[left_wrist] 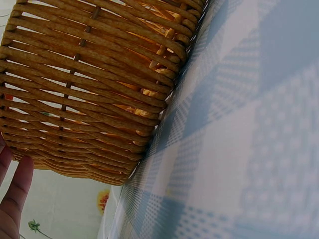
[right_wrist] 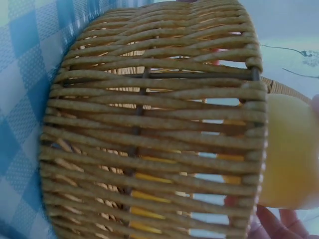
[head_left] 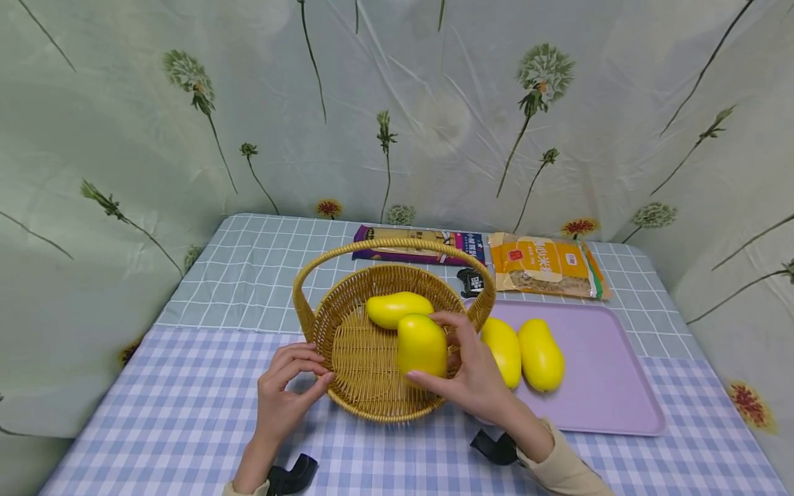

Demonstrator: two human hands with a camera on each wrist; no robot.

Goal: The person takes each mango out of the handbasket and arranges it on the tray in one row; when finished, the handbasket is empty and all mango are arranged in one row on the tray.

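Note:
A woven basket (head_left: 360, 368) with a tall arched handle stands on the checked cloth. My left hand (head_left: 288, 389) holds the basket's near-left rim, thumb and fingers on the edge; in the left wrist view its fingers (left_wrist: 19, 184) meet the rim beside the woven wall. Over the basket's right side, my right hand (head_left: 474, 375) grips a yellow mango (head_left: 422, 346) between thumb and fingers. Another mango (head_left: 397, 310) lies inside the basket, behind the held one. Two more mangoes, one near the basket (head_left: 504, 351) and one beside it (head_left: 542, 355), rest on the purple tray.
The purple tray (head_left: 611, 372) sits right of the basket, partly hidden by it. Behind stand a purple noodle packet (head_left: 409, 251), an orange grain bag (head_left: 546, 265) and a small black packet (head_left: 473, 282). A flower-printed curtain (head_left: 434, 124) closes off the back.

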